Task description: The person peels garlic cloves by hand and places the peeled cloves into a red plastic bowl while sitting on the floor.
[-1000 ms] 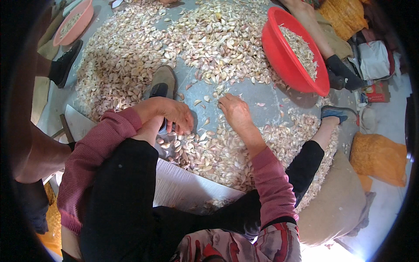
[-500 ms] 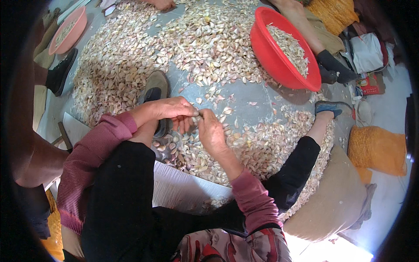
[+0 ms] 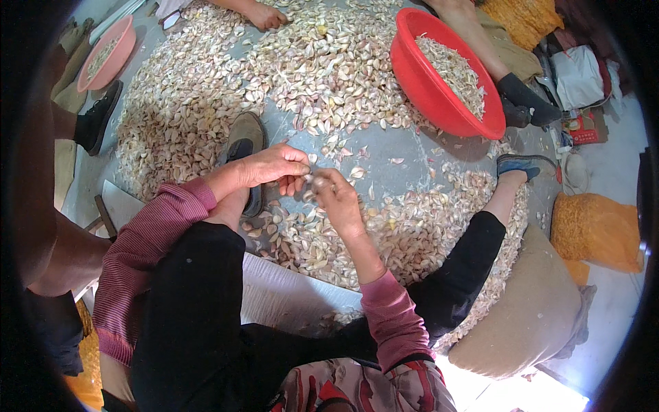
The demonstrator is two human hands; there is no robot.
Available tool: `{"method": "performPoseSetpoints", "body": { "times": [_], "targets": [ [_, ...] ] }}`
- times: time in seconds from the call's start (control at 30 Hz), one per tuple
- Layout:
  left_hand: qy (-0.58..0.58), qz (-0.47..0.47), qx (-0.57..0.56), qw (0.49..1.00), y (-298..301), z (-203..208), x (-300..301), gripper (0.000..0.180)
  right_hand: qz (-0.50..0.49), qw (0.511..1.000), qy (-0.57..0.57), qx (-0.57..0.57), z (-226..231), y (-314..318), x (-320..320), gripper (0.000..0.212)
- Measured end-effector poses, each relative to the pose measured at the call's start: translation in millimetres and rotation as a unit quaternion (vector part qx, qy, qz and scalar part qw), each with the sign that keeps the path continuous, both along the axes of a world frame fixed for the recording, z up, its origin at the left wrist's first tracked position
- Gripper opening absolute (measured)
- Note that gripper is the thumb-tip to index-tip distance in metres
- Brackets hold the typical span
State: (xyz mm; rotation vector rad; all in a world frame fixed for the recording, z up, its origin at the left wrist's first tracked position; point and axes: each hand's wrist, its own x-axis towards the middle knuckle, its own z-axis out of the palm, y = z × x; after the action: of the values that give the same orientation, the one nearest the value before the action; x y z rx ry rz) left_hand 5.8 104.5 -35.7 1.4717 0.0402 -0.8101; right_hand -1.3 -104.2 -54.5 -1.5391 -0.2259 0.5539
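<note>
Both my hands meet above a spread of garlic cloves [image 3: 309, 237] on the grey floor, between my legs. My left hand [image 3: 274, 167] pinches a small pale garlic clove [image 3: 308, 178] between thumb and forefinger, its other fingers curled under. Close on the right, my right hand [image 3: 339, 203] is bent inward with curled fingers, its tips slightly smeared by motion. What those tips grip is too small to make out. A larger heap of cloves [image 3: 329, 75] lies beyond my hands.
At the far right stands a red basin [image 3: 405, 75] of pale peelings, tilted. A pink basin [image 3: 125, 51] is far left. Another person's hand [image 3: 264, 16] touches the heap at the back. An orange sack [image 3: 597, 230] and a beige sack [image 3: 525, 309] lie at right.
My right hand's fingertips have drawn slightly apart from my left hand's, and a pale clove shows between them. The other person's hand at the back has reached further into the heap.
</note>
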Motion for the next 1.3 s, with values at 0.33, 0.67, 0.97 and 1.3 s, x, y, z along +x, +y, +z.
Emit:
{"method": "performPoseSetpoints", "body": {
  "times": [0.33,0.67,0.97,1.3],
  "targets": [
    [-0.002,-0.066,0.136,0.988,1.9,-10.4,-2.9,0.021,0.097,0.91,-0.309,-0.261,-14.2,3.0,-4.9,0.007],
    [-0.018,-0.178,0.172,0.969,18.6,-24.2,-12.7,0.044,0.15,0.782,-0.482,-0.367,-24.9,45.3,135.8,0.037],
    [-0.015,-0.235,0.225,0.945,16.2,-23.3,-12.4,0.027,0.128,0.85,-0.395,-0.324,-16.9,-22.5,116.7,0.024],
    [-0.04,-0.176,0.165,0.97,16.5,-22.8,-13.4,0.028,0.194,0.805,-0.41,-0.382,-27.1,5.3,76.7,0.012]
  ]
}}
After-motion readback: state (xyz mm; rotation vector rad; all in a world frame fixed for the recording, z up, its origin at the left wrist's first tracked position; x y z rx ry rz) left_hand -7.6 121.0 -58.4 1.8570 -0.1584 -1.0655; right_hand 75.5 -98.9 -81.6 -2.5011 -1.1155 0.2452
